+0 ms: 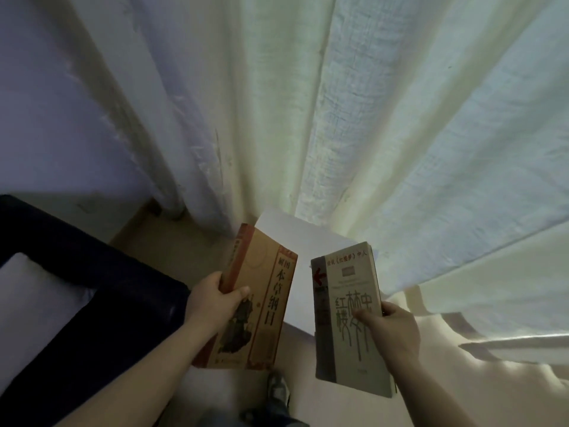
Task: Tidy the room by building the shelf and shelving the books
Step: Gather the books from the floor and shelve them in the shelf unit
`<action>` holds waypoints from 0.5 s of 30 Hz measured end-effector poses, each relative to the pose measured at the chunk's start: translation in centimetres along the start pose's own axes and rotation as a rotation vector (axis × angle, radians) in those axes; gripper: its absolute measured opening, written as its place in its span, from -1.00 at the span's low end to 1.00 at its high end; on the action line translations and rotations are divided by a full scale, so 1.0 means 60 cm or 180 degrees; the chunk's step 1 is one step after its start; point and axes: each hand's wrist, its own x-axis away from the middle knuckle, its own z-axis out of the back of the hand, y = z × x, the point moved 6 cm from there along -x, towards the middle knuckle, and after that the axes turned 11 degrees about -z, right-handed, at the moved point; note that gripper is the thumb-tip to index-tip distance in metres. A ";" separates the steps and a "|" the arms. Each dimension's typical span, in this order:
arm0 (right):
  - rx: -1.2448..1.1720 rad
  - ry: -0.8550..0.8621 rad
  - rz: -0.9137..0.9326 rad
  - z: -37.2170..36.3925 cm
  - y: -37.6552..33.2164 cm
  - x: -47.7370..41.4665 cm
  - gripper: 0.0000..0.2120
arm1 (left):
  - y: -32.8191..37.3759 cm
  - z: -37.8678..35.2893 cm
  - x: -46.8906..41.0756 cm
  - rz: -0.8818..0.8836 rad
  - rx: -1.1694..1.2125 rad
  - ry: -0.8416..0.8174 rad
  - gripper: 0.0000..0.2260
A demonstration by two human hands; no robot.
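Note:
I hold one book in each hand, low in the middle of the head view. My left hand (pixel 212 298) grips a thick tan and red book (pixel 258 303) by its spine edge, cover facing me. My right hand (pixel 389 329) grips a pale grey-green book (pixel 345 306) by its right edge, thumb on the cover. The two books are side by side and apart. Beneath and between them lies a flat white board (pixel 300 251), partly hidden by both books.
Long cream curtains (pixel 308 118) hang straight ahead and to the right, reaching the floor. A dark blue piece of furniture (pixel 101 291) with a pale cushion stands at the left. My shoe (pixel 278 392) is on the light floor below the books.

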 end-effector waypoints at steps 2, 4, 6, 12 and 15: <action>-0.0043 0.0038 -0.0107 -0.007 0.005 -0.010 -0.92 | -0.008 -0.008 -0.022 -0.0023 -0.0032 -0.0066 -0.88; -0.0049 0.0091 -0.0217 -0.016 0.012 -0.018 -0.95 | -0.012 -0.015 -0.042 -0.0028 -0.0004 -0.0194 -0.88; -0.0072 0.0152 -0.0295 -0.029 0.019 -0.025 -0.95 | -0.018 -0.023 -0.064 -0.0054 -0.0049 -0.0358 -0.87; -0.0242 0.0367 -0.0526 -0.092 0.046 -0.042 -0.95 | -0.045 -0.052 -0.144 -0.0210 -0.0129 -0.0767 -0.88; -0.0338 0.0468 -0.0659 -0.133 0.062 -0.050 -0.96 | -0.073 -0.066 -0.181 -0.0201 -0.0139 -0.0925 -0.86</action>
